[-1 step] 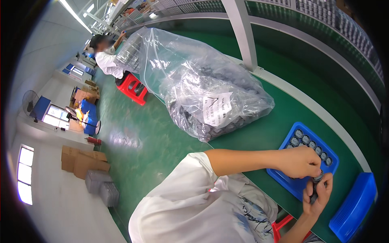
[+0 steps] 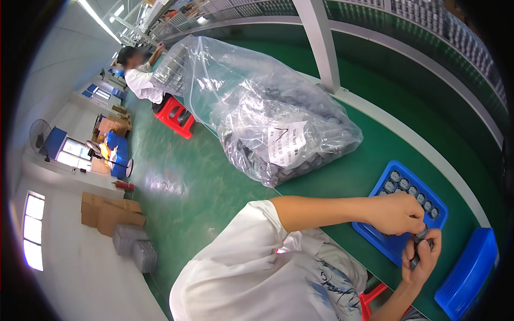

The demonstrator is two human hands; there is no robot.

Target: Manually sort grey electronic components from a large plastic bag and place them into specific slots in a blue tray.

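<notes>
My left hand reaches across the blue tray, its fingers closed in a pinch at the upper end of a small grey round part. Just below it, my right hand curls around grey parts, with a dark piece showing between its fingers. The two hands meet over the tray's right side. Rows of round grey parts with pale faces lie in the far half of the tray. My left hand and forearm hide some of them. Fingers cover much of what I hold.
A large clear plastic bag of grey parts with a white label lies left of the tray. Stacked blue trays stand at the right. A metal post rises behind the table. Far left, a person sits on a red stool.
</notes>
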